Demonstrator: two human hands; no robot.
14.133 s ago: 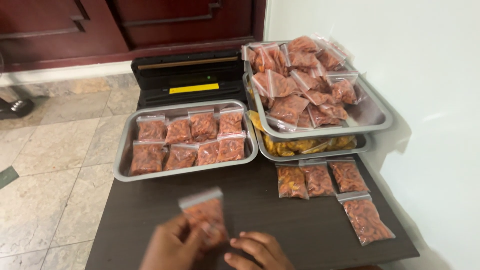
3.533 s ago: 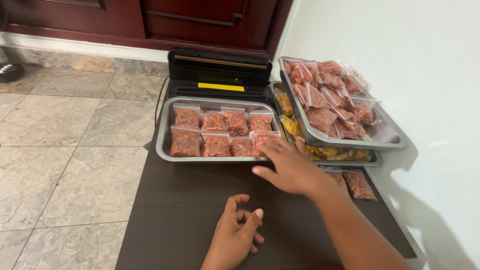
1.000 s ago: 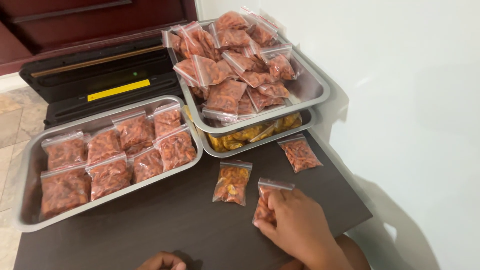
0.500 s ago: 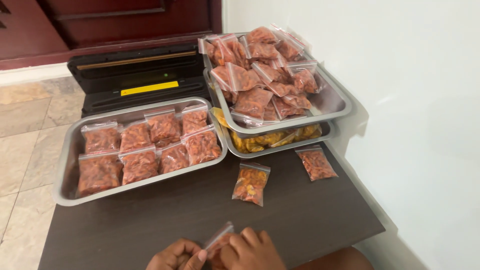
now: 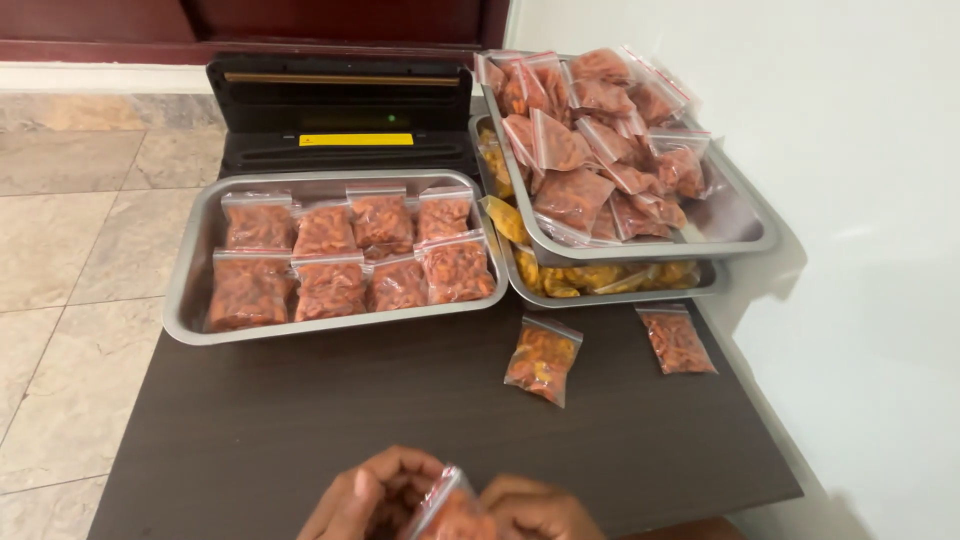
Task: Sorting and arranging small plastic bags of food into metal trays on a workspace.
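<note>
A dark wood-grain worktop (image 5: 300, 420) fills most of the scene, standing on a pale tiled floor (image 5: 60, 260) with a white wall (image 5: 850, 200) along its right side. At the back edge sits a black sealing machine (image 5: 340, 115) with a yellow strip across its front.

Just in front of the machine lies a wide steel tray (image 5: 190, 290), packed with two rows of small clear bags of red-orange food (image 5: 345, 255), laid flat and touching one another. To its right, two more trays are stacked: the upper tray (image 5: 735, 220) is heaped with loosely piled bags of the same red filling (image 5: 590, 130), and the lower tray (image 5: 620, 295) under it shows yellow pieces along its near and left edges.

On the bare worktop in front of the stacked trays lie two loose bags, well apart from each other: a bag with orange-yellow filling (image 5: 541, 358) nearer the middle, and a red-filled bag (image 5: 676, 340) close to the right edge.

At the very bottom edge, close to the person, the left hand (image 5: 375, 495) and the right hand (image 5: 535, 510) are both curled around one small bag (image 5: 450, 510) of red filling, held between them above the near edge of the worktop, fingers pinching at its top. The bag is partly cut off by the frame.
</note>
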